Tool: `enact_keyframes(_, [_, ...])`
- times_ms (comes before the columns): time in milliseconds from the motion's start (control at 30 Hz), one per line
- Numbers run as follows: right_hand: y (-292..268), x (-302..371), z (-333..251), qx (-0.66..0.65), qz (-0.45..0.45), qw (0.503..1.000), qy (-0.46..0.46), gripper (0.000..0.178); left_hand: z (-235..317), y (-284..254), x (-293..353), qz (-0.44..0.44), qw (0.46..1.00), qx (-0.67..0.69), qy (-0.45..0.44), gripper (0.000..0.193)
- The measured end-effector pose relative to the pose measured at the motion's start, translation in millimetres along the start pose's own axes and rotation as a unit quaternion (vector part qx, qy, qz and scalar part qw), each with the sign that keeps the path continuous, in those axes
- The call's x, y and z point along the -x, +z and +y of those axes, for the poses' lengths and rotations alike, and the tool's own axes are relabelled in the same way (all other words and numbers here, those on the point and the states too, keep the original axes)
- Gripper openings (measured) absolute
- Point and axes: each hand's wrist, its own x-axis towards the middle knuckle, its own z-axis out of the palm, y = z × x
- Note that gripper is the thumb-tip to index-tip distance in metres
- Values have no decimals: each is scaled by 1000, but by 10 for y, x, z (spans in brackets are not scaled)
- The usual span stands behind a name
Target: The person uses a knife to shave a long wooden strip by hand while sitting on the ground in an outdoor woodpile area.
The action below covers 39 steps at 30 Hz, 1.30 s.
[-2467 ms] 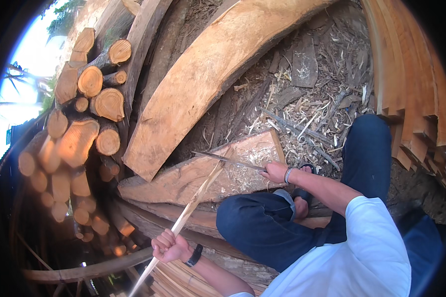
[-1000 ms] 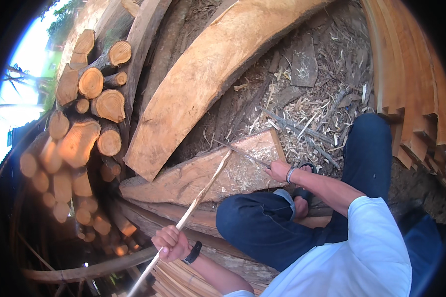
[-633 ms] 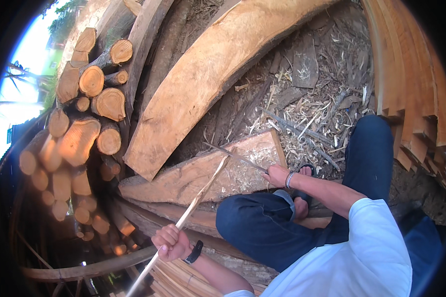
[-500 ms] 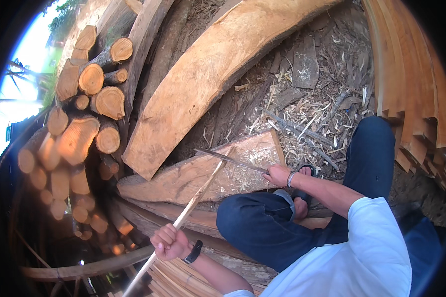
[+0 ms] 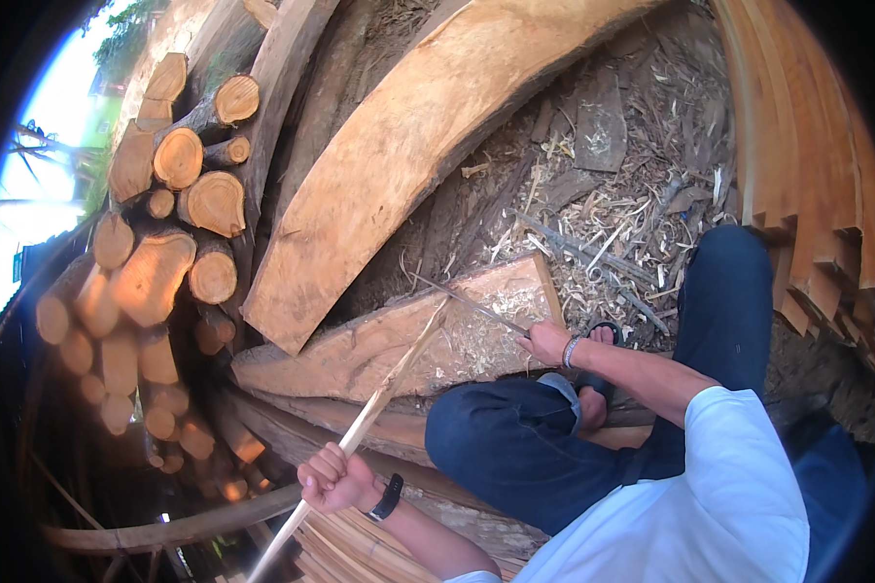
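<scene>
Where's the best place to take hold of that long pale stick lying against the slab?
Hold the long pale stick at its lower part, where the left hand is closed around it, coming from the near side. Its upper tip rests on the flat slab beside the thin blade in the right hand, so that end is taken.

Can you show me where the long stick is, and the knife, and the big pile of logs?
stick (image 5: 374,408), head view, middle of its pale shaft
knife (image 5: 467,303), head view, middle of the thin blade
logs (image 5: 214,202), head view, cut end of one log in the stack
</scene>
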Motion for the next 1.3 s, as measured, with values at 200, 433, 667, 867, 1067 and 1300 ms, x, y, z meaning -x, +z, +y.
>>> enact_keyframes(200, [-13,45,-32,6,-11,1000,12,50,8,8,-8,59,998,-23,19,33])
enact_keyframes(433, [30,94,18,-8,52,999,-10,51,32,-38,17,60,998,-8,12,31])
enact_keyframes(667, [9,9,-80,27,12,999,-30,51,28,62,-12,-81,996,3,-22,30])
enact_keyframes(867, [-295,20,-105,18,-25,1000,-8,50,15,136,-141,-183,977,56,-92,31])
enact_keyframes(1067, [-242,140,-228,41,-19,999,-27,48,-58,163,-390,-269,950,95,-129,29])
enact_keyframes(1300, [-253,47,33,20,-35,999,30,49,-119,198,-508,-365,912,111,-151,24])
